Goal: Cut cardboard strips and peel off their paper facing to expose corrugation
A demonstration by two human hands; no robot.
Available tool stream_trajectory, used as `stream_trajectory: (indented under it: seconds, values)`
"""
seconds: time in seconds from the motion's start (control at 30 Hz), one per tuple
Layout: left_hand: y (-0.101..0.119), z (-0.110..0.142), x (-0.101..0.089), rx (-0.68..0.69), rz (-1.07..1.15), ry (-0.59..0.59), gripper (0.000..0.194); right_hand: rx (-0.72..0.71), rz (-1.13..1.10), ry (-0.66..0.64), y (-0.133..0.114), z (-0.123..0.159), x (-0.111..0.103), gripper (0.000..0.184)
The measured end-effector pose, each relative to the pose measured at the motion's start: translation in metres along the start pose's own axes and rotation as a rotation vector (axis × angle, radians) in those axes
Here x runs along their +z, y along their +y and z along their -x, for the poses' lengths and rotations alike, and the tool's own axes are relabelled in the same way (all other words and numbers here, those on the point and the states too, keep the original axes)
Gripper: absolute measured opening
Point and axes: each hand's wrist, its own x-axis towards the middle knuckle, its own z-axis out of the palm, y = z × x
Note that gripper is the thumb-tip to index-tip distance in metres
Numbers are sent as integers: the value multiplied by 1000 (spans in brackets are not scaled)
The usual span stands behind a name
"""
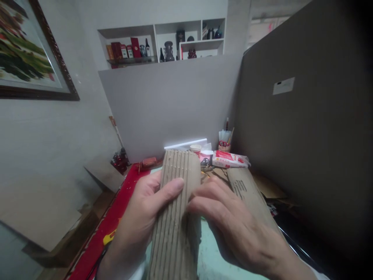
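A long strip of corrugated cardboard [171, 233], its ridges exposed, is held up in front of me and runs off the bottom of the view. My left hand [145, 206] grips it from the left, thumb lying across the ridged face and the other fingers hidden behind. On the strip's right edge, my right hand [224, 217] has its fingers curled and pressed against the cardboard; the fingertips are partly hidden. Right of that hand lies another cardboard piece [244, 190] with dark marks on it.
Beneath is a pale green surface [218, 249] beside a red cloth [116, 210]. Behind stand a paper cup [195, 149], a red-and-white packet [230, 159] and a holder with brushes and scissors [224, 146]. A yellow-handled tool [109, 238] lies left. Grey panels [175, 105] rise behind and at right.
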Motion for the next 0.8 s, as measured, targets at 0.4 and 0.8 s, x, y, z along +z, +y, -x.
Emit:
stream_trajectory:
  seconds: [0.4,0.8]
  values:
    - [-9,1,7,288,-122,374,30,260,-131,193,-8,-1,-3,13]
    - [-29,1,9,447,-183,568,31,293,44,125,-7,-3,17,21]
